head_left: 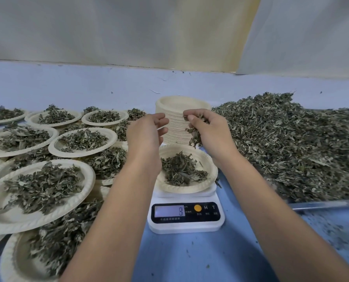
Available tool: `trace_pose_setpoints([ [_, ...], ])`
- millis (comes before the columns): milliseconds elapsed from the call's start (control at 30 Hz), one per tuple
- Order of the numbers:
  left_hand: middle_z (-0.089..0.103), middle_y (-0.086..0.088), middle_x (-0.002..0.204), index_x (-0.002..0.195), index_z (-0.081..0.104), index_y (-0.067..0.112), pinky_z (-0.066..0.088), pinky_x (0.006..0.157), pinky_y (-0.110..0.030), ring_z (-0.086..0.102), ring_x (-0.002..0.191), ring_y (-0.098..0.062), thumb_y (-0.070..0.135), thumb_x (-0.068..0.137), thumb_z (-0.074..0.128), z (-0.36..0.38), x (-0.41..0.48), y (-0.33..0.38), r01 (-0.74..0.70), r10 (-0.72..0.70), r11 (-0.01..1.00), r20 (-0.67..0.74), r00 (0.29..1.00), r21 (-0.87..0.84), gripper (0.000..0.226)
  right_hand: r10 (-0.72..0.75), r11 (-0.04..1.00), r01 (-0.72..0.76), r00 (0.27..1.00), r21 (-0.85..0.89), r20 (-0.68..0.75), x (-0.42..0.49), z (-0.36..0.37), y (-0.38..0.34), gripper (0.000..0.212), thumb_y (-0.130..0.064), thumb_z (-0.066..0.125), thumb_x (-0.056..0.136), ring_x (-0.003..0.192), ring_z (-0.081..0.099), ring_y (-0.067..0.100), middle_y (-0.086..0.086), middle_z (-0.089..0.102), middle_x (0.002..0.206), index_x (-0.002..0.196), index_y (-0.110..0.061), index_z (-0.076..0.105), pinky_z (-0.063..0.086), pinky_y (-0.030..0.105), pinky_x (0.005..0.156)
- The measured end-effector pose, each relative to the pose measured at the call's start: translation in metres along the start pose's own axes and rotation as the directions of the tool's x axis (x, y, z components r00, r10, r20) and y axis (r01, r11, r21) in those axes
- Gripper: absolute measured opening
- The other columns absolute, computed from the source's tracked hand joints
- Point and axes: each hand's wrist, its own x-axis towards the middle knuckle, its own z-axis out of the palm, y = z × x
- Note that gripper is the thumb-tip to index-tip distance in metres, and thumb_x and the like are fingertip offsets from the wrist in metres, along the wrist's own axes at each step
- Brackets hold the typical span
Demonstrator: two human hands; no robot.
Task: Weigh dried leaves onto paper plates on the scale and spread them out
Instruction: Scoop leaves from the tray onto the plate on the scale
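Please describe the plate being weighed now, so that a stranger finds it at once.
Find the white scale with the dark display, front centre on the blue table. The plate sits on top of it. The other filled plates lie to the left, off the scale.

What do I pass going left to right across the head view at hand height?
Filled plates → left hand → stack of empty plates → right hand gripping leaves → loose leaf pile.
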Motion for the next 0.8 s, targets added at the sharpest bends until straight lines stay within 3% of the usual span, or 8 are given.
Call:
trace_pose_setpoints([
  [133, 0.064, -0.008, 0.1, 0.108, 0.057, 0.007, 0.049, 0.076, -0.026, 0.06, 0.089, -0.017, 0.015, 0.096, 0.042, 0.006, 0.0, -0.005, 0.166, -0.16, 0.985, 0.088, 0.983, -0.056, 0.021, 0.032, 0.997, -0.034, 0.999, 0.068, 0.035, -0.002, 0.008, 0.001, 0.02, -0.006, 0.05, 0.096, 0.073, 0.051, 0.006, -0.001, 0.064, 0.092, 0.098, -0.017, 0.067, 0.043, 0.016, 0.062],
  [233, 0.059, -0.009, 0.088, 0.103, 0.054, 0.008, 0.046, 0.071, -0.03, 0.056, 0.077, -0.02, 0.017, 0.097, 0.041, 0.011, -0.006, -0.007, 0.23, -0.217, 0.971, 0.173, 0.961, -0.06, 0.017, 0.035, 0.999, -0.038, 0.995, 0.037, 0.091, -0.004, 0.017, 0.004, 0.023, -0.005, 0.048, 0.095, 0.081, 0.056, 0.01, 0.0, 0.065, 0.093, 0.102, -0.017, 0.067, 0.044, 0.02, 0.071],
  [400, 0.056, -0.005, 0.099, 0.099, 0.057, 0.013, 0.037, 0.083, -0.032, 0.05, 0.095, -0.02, 0.022, 0.096, 0.042, 0.007, 0.003, -0.009, 0.134, -0.137, 0.984, 0.014, 0.991, 0.114, 0.018, 0.024, 0.989, 0.004, 0.983, -0.148, 0.185, -0.006, 0.015, 0.011, 0.021, -0.007, 0.054, 0.091, 0.064, 0.051, -0.002, -0.005, 0.064, 0.083, 0.096, -0.02, 0.07, 0.039, 0.016, 0.061],
  [533, 0.06, -0.002, 0.103, 0.113, 0.057, 0.012, 0.034, 0.082, -0.031, 0.053, 0.103, -0.019, 0.02, 0.096, 0.041, 0.002, 0.006, -0.005, 0.125, -0.125, 0.988, 0.003, 0.992, 0.087, 0.025, 0.043, 0.992, -0.016, 0.975, -0.123, 0.218, -0.005, 0.011, 0.01, 0.019, -0.009, 0.057, 0.088, 0.087, 0.06, 0.0, -0.006, 0.07, 0.094, 0.092, -0.017, 0.073, 0.042, 0.007, 0.071],
  [633, 0.06, -0.004, 0.109, 0.114, 0.058, 0.011, 0.036, 0.087, -0.03, 0.054, 0.107, -0.019, 0.019, 0.096, 0.041, 0.002, 0.006, -0.005, 0.127, -0.127, 0.99, 0.008, 0.992, 0.064, 0.026, 0.028, 0.989, 0.002, 0.98, -0.151, 0.198, -0.003, 0.006, 0.011, 0.022, -0.008, 0.054, 0.091, 0.081, 0.056, -0.01, -0.009, 0.069, 0.092, 0.091, -0.019, 0.073, 0.039, 0.004, 0.068],
  [800, 0.063, -0.006, 0.113, 0.11, 0.06, 0.009, 0.043, 0.087, -0.026, 0.058, 0.109, -0.019, 0.017, 0.096, 0.04, 0.006, 0.001, -0.008, 0.113, -0.115, 0.993, 0.061, 0.991, 0.029, 0.025, 0.044, 0.992, -0.03, 0.993, -0.123, 0.112, 0.006, -0.007, 0.019, 0.024, -0.004, 0.049, 0.095, 0.08, 0.061, 0.007, -0.003, 0.068, 0.088, 0.093, -0.018, 0.068, 0.046, 0.016, 0.069],
])
